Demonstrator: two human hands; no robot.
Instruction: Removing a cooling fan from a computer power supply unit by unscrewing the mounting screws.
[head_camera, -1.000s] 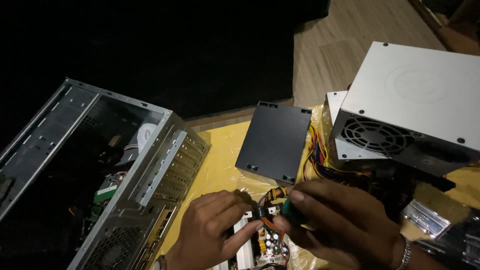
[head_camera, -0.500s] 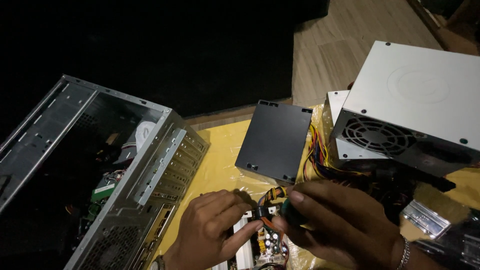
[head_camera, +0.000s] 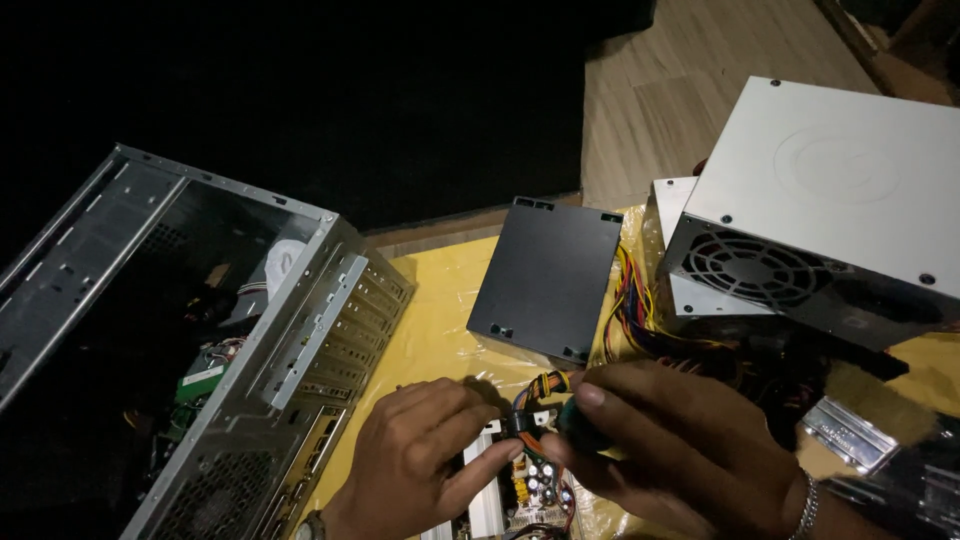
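Green-handled tool (head_camera: 580, 425) gripped in right hand (head_camera: 690, 450); left hand (head_camera: 420, 460) fingers pinch wire bundle (head_camera: 530, 400).

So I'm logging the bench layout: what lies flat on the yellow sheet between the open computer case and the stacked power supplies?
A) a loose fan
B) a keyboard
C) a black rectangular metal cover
C: a black rectangular metal cover lies flat on the yellow sheet, between the open computer case and the power supplies.

Both hands were bare, with no gloves and no sleeves reaching the wrists. The right hand (head_camera: 680, 450) wore a silver metal bracelet (head_camera: 806, 505) of small links at the wrist. The left hand (head_camera: 420, 460) had a watch (head_camera: 312, 524) showing at its wrist.
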